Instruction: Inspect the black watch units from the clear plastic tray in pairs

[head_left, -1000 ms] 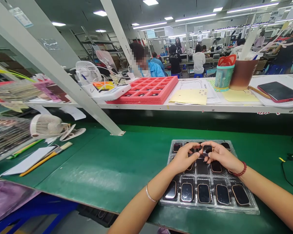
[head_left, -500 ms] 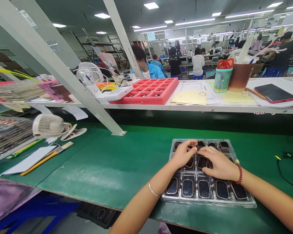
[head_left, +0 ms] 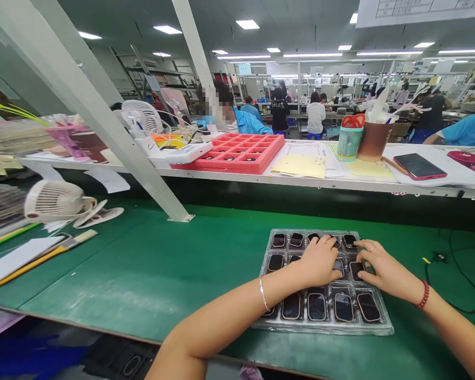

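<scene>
A clear plastic tray [head_left: 324, 330] lies on the green bench, with rows of dark, rounded-square watch faces with thin gold-coloured rims in its pockets. My left hand [head_left: 320, 259] rests over the middle and back rows, fingers stretched forward and thumb apart, covering several pockets. At the tray's right edge, my right hand [head_left: 390, 272] has its thumb and fingers apart beside a watch face [head_left: 356, 271] in the middle row. Its fingertips reach toward another watch face [head_left: 350, 241] in the back right corner. Along the front row, a watch face [head_left: 343, 307] lies in view.
A black cable [head_left: 469, 285] lies right of the tray. To the left are a white fan [head_left: 57, 201] and a brush [head_left: 43, 264]. The shelf above holds a red compartment tray [head_left: 237, 166], papers, cups and a phone [head_left: 419, 165]. A slanted post [head_left: 142, 169] meets the bench.
Both hands have moved right across the tray and apart from each other. My left hand now covers the middle; my right hand has shifted to the right edge. The view has turned slightly right.
</scene>
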`<state>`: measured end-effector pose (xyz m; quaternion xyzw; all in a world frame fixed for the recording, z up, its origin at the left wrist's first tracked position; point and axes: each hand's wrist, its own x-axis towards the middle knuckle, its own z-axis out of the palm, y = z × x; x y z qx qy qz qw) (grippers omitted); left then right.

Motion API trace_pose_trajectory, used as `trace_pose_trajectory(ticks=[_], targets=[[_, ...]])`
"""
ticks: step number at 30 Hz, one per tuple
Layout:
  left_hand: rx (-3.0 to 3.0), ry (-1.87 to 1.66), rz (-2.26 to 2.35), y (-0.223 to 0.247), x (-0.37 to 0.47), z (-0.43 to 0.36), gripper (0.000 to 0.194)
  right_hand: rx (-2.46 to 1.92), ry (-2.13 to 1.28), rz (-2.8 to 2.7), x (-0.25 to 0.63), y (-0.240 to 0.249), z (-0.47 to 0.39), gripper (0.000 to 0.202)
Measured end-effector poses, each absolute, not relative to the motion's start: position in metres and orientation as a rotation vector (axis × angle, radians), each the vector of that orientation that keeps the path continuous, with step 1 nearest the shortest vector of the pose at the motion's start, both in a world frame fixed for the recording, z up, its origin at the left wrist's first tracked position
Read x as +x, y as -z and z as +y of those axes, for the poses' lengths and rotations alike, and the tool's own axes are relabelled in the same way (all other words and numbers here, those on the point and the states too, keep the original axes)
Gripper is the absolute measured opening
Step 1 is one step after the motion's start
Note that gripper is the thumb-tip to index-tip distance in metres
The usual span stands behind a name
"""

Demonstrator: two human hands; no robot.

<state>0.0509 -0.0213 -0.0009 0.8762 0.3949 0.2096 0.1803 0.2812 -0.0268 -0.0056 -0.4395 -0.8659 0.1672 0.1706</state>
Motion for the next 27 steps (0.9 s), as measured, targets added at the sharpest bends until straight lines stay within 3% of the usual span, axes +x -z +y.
trace_pose_trajectory(ticks=[4,10,19,27], targets=[[2.285,-0.685,0.973,0.006,0.056,-0.021,0.018,-1.091,-0.941,-2.164,0.273,0.006,-0.025,0.016],[1.488,-0.959,0.987,0.006,0.041,0.003,0.014,-0.964,-1.599,-1.508,0.241,0.013,0.002,0.024],[1.018,-1.032,0.936,0.007,0.021,0.017,0.047,-0.683,-1.904,-1.147,0.223,0.023,0.025,0.041],[1.220,-0.914,0.847,0.001,0.021,0.012,0.046,-0.630,-1.874,-1.214,0.228,0.023,0.023,0.030]])
